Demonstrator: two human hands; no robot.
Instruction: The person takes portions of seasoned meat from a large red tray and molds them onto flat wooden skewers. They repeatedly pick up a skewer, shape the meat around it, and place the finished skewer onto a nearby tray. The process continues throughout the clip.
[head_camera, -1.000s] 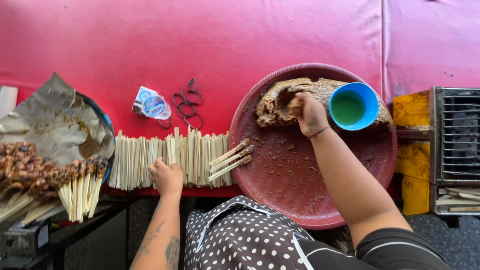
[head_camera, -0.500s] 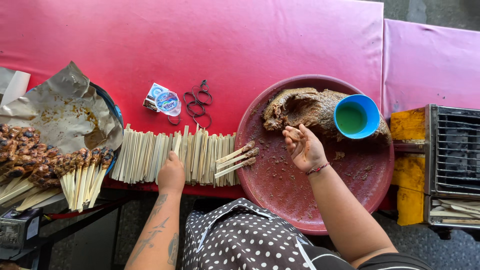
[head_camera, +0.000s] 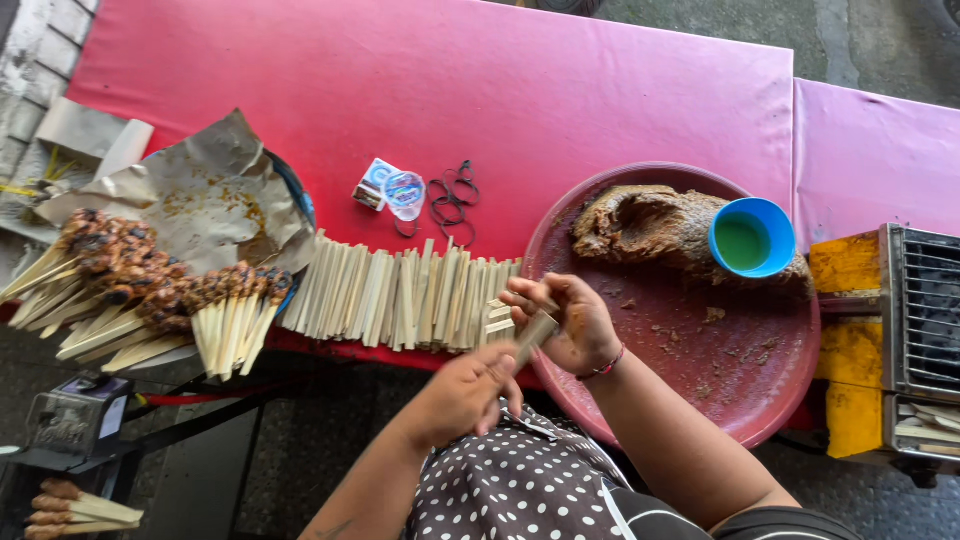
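My left hand (head_camera: 462, 395) grips the lower end of a flat bamboo skewer stick (head_camera: 535, 334) in front of my body. My right hand (head_camera: 562, 322) wraps around the stick's upper end, fingers smeared with brown minced meat. Both hands meet at the near edge of the big round maroon tray (head_camera: 745, 370). A brown mound of minced meat (head_camera: 650, 228) lies at the tray's far side, with a blue cup (head_camera: 751, 238) of greenish liquid resting against it. A row of bare bamboo sticks (head_camera: 400, 295) lies on the red table just left of my hands.
Finished meat skewers (head_camera: 150, 285) lie on brown paper (head_camera: 205, 195) at the left. A small packet (head_camera: 388, 186) and black rubber bands (head_camera: 450, 198) sit on the red table (head_camera: 450, 90). A metal grill (head_camera: 925, 310) stands at the right. More skewers (head_camera: 70, 505) lie lower left.
My left hand lifted one stick out of the row and brought it toward my body. My right hand came off the meat mound and closed around the stick's top.
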